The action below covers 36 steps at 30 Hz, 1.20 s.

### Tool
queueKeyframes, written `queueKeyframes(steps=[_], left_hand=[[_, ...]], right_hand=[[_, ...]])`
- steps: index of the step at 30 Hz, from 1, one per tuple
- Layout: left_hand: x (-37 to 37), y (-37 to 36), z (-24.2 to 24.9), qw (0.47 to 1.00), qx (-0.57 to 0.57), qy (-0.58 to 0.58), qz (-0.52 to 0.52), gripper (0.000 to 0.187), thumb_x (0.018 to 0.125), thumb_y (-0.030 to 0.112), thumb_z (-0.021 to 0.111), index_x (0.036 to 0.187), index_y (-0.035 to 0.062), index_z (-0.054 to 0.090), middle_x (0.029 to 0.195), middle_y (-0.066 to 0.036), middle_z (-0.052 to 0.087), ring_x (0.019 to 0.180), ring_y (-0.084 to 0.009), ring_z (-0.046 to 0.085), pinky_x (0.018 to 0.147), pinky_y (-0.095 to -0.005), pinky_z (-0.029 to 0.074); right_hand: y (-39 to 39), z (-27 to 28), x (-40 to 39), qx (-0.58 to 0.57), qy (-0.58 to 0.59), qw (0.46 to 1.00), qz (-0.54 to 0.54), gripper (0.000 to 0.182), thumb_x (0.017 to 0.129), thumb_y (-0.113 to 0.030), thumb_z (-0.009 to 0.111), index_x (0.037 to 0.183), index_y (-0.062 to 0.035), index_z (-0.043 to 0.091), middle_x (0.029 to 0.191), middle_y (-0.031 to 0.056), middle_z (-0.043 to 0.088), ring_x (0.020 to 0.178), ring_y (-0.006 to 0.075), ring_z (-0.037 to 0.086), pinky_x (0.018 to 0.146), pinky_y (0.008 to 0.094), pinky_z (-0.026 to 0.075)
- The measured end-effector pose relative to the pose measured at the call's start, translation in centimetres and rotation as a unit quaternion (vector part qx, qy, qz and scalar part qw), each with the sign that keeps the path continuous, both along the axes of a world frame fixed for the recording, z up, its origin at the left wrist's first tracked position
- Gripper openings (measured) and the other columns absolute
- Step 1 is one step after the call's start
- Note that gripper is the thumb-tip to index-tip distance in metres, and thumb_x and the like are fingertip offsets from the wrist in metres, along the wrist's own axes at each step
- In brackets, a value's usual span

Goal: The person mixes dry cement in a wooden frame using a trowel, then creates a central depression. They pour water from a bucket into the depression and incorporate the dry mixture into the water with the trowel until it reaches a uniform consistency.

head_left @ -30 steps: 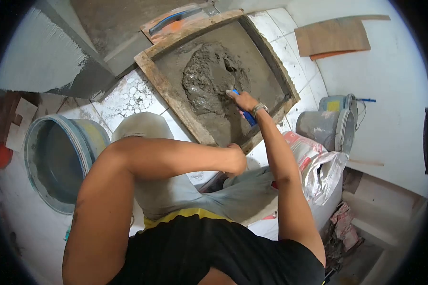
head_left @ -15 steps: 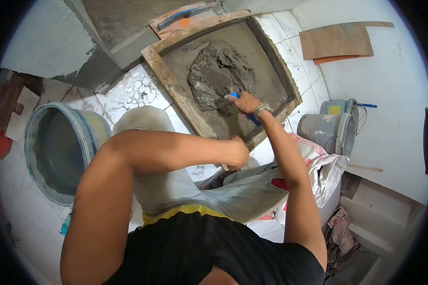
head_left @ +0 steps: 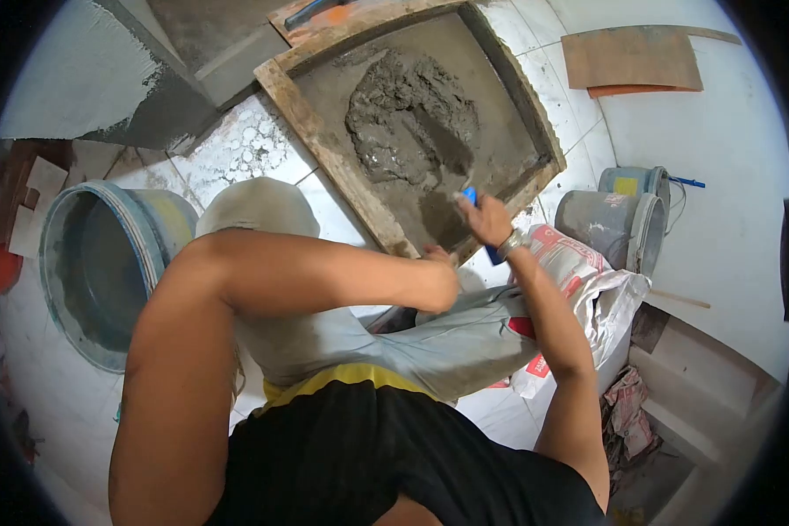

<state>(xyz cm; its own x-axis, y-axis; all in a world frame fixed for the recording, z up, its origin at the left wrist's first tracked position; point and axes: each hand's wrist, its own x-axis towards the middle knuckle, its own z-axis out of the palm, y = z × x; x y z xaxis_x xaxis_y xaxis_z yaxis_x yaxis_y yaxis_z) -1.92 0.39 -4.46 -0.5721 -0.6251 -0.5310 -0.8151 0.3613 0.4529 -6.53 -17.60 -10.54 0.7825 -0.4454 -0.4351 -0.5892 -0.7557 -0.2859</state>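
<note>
My right hand (head_left: 489, 221) is closed around the blue handle of a trowel (head_left: 470, 195); its blade is smeared by motion and hard to make out. It is over the near right part of a shallow wooden mixing box (head_left: 324, 167). Inside the box, wet grey mortar (head_left: 412, 105) forms a heaped ring with a hollow and a furrow running toward me. My left hand (head_left: 438, 276) is closed at the box's near corner and appears to grip its rim; the forearm and wrist hide most of the fingers.
A large water bucket (head_left: 96, 263) stands at the left. On the right are a grey bucket (head_left: 596, 223), a second bucket (head_left: 631, 181) and a red-and-white sack (head_left: 570, 254). A blue-handled float (head_left: 311, 12) lies beyond the box. A wooden board (head_left: 631, 61) leans against the wall.
My right hand has drawn the trowel back toward me and slightly right, out of the heap. A longer furrow now shows in the mortar. My left hand stays at the corner; the view has shifted slightly.
</note>
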Motion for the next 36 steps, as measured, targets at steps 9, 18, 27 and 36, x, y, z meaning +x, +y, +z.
queueKeyframes(steps=[9, 18, 27, 36], left_hand=[[-0.6, 0.0, 0.8, 0.997, -0.065, 0.026, -0.023, 0.026, 0.078, 0.016, 0.069, 0.103, 0.0085, 0.074, 0.111, -0.013, 0.07, 0.101, -0.0333, 0.065, 0.077, -0.0605, 0.047], [0.3, -1.0, -0.2, 0.999, 0.039, 0.005, 0.011, 0.037, 0.08, 0.026, 0.072, 0.114, 0.0118, 0.07, 0.115, -0.01, 0.068, 0.105, -0.0336, 0.063, 0.085, -0.0595, 0.046], [-0.4, -0.1, -0.3, 0.999, 0.041, -0.024, -0.012, 0.039, 0.077, 0.029, 0.074, 0.112, 0.0117, 0.071, 0.116, -0.01, 0.068, 0.107, -0.0326, 0.063, 0.09, -0.0577, 0.044], [-0.2, -1.3, -0.2, 0.996, 0.056, -0.057, -0.04, 0.043, 0.075, 0.029, 0.072, 0.116, 0.0177, 0.069, 0.116, -0.006, 0.067, 0.106, -0.0326, 0.062, 0.085, -0.06, 0.045]], right_hand=[[3.0, -4.6, -2.7, 0.122, 0.172, 0.966, 0.148, 0.056, 0.089, -0.051, 0.052, 0.097, 0.0036, 0.061, 0.085, 0.0316, 0.064, 0.087, 0.0481, 0.063, 0.076, 0.0514, 0.049], [7.2, -4.3, 6.9, 0.012, 0.09, 0.995, 0.034, 0.054, 0.092, -0.049, 0.05, 0.112, 0.0003, 0.058, 0.094, 0.0319, 0.065, 0.097, 0.0483, 0.061, 0.088, 0.0538, 0.048], [-5.1, 1.7, 3.4, -0.023, 0.042, 0.998, 0.032, 0.059, 0.088, -0.054, 0.055, 0.095, 0.004, 0.065, 0.083, 0.0338, 0.062, 0.087, 0.0492, 0.062, 0.078, 0.051, 0.049], [-6.7, 2.7, 0.1, -0.062, 0.151, 0.952, 0.258, 0.059, 0.089, -0.063, 0.049, 0.092, -0.0052, 0.063, 0.076, 0.0257, 0.065, 0.078, 0.0443, 0.065, 0.069, 0.0518, 0.05]])
